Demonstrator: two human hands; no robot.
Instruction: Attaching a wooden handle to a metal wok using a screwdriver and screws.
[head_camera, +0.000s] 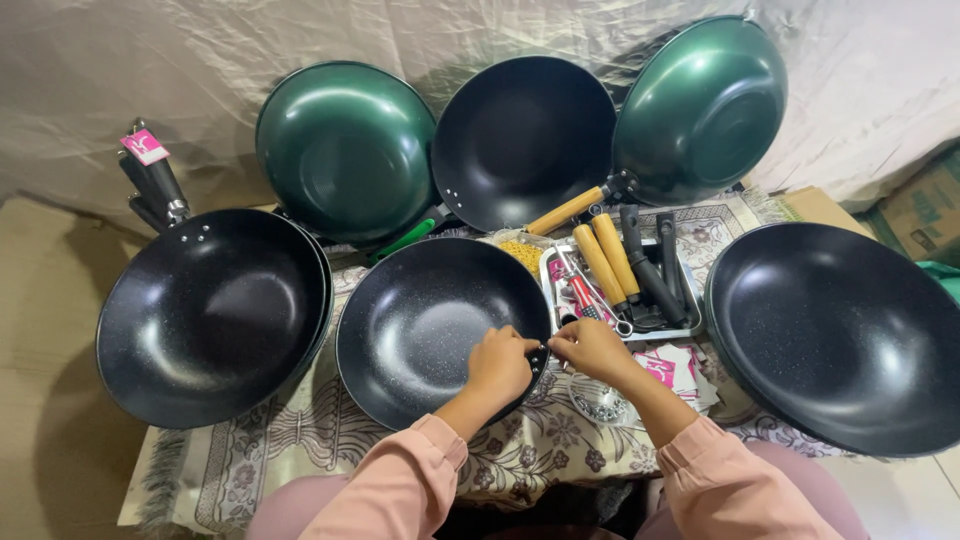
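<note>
A black speckled wok (425, 320) without a handle lies in the middle on a patterned cloth (290, 450). My left hand (500, 362) grips its right rim, fingers curled over the edge. My right hand (592, 350) is pinched at the same spot on the rim, fingertips touching the left hand's; what it pinches is too small to tell. Just right of the hands stands a metal tray (683, 328) with wooden and black handles and a red-handled screwdriver (583, 297).
Black woks lie at left (210, 315) and right (850, 335). Two green woks (345, 145) (705, 105) and one black wok (520, 135) lean on the back cloth. Pink tags (668, 366), a small dish of washers (600, 405) and cardboard boxes (925, 205) are at right.
</note>
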